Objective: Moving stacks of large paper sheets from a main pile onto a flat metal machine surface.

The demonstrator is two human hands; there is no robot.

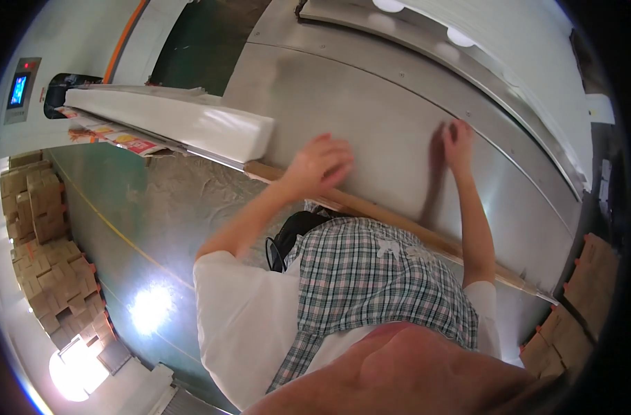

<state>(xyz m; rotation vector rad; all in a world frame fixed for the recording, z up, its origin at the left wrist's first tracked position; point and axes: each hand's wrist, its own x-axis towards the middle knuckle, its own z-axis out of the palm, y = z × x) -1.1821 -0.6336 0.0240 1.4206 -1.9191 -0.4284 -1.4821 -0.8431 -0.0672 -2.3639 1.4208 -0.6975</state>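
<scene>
Over the left part of the steel worktop (391, 145), close to its near edge, is my left hand (319, 166). Its fingers are slightly blurred and loosely bent, with nothing visible in them. Farther right, my right hand (458, 142) reaches to the seam in the steel, fingertips at or just above the metal; no object shows in it. A long white stack or block (184, 124), glossy on top, lies left of my left hand, apart from it. What it is made of I cannot tell.
Wooden edging (412, 225) runs along the worktop's front. Red and yellow printed packaging (132, 142) sits beneath the white block. A raised metal ledge (426, 41) borders the far side. Stacked cardboard boxes (56, 283) stand at left, more cartons (561, 332) at right. A small control panel (20, 90) is on the left.
</scene>
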